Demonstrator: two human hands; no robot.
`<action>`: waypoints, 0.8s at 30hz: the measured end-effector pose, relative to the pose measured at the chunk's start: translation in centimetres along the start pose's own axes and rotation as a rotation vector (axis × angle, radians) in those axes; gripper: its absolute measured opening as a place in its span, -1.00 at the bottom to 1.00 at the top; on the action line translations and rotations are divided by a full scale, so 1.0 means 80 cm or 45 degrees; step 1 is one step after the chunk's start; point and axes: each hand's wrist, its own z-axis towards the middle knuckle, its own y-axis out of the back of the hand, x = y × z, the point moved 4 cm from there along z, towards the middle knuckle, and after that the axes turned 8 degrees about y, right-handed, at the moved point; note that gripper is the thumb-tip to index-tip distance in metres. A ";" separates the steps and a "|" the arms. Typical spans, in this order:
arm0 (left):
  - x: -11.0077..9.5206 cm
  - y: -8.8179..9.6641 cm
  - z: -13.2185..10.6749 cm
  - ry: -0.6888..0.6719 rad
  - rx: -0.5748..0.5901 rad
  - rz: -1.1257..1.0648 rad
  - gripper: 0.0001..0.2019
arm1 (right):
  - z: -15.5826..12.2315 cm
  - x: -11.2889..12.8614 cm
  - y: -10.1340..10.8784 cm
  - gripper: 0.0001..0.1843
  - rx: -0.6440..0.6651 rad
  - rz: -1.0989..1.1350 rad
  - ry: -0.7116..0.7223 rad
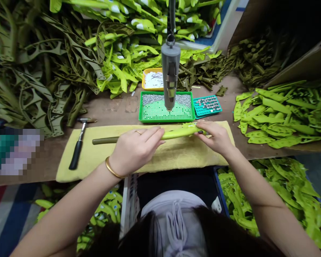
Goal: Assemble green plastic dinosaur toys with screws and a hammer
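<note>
Bench (109, 110) crowded: olive cutouts (34, 67) heaped at 10 o'clock, lime pieces (280, 114) at 3 o'clock. Press (170, 67) at 12 o'clock over green tray (166, 120) of rivets, both between hands and far piles. Towel (101, 157) under hands, hammer (80, 142) across its edge at 9 o'clock. Strip (176, 134) lies on towel, rod (104, 140) projecting toward 9 o'clock. Left hand (135, 150) clamped over strip, right hand (212, 137) clamped on far end, hands apart. Risk: slack grip lets rod roll, strip slip; knocked tray spills rivets
</note>
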 end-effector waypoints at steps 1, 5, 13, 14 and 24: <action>0.003 0.001 -0.001 -0.018 -0.007 0.017 -0.72 | 0.003 0.008 -0.001 -0.68 0.027 -0.020 0.018; 0.024 0.001 -0.010 -0.198 -0.017 0.170 -0.71 | 0.019 0.011 0.015 -0.47 0.018 0.098 -0.021; 0.140 0.005 -0.059 -0.490 0.117 0.439 -0.75 | 0.034 -0.250 0.081 -0.61 -0.534 -0.227 -0.859; 0.145 0.002 -0.059 -0.460 0.118 0.466 -0.77 | 0.041 -0.278 0.083 -0.60 -0.480 -0.377 -0.890; 0.039 -0.144 0.031 -0.211 -0.041 0.581 -0.32 | 0.109 -0.329 0.151 -0.61 -0.188 -0.931 -1.043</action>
